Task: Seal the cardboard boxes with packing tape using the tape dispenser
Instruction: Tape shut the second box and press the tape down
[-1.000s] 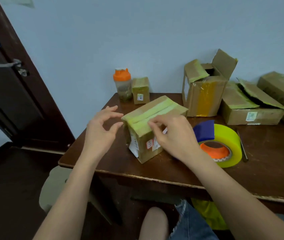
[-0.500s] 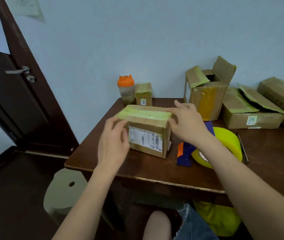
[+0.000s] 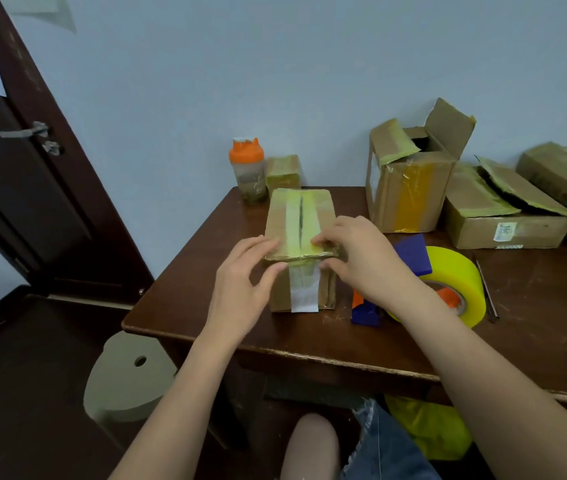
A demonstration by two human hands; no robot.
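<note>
A small cardboard box point(image 3: 297, 216) stands in the middle of the brown table point(image 3: 534, 334), its short end facing me. Yellowish tape runs along its top seam and a white strip hangs down the near face. My left hand point(image 3: 240, 289) pinches the near top edge at the left corner. My right hand point(image 3: 361, 258) pinches the same edge at the right corner. The blue tape dispenser with a big yellow roll point(image 3: 455, 271) lies on the table just right of the box, partly behind my right wrist.
Against the wall stand an open-flapped box point(image 3: 410, 192), a flat box with a torn lid point(image 3: 503, 223), another box point(image 3: 566, 178), a small box point(image 3: 284, 171) and an orange-capped shaker bottle point(image 3: 247, 171). A thin metal tool point(image 3: 486, 289) lies beside the roll. A stool point(image 3: 126, 375) and a door point(image 3: 15, 195) are left.
The box has been turned so its short end now faces me. Both hands have shifted from its sides to the near top edge.
</note>
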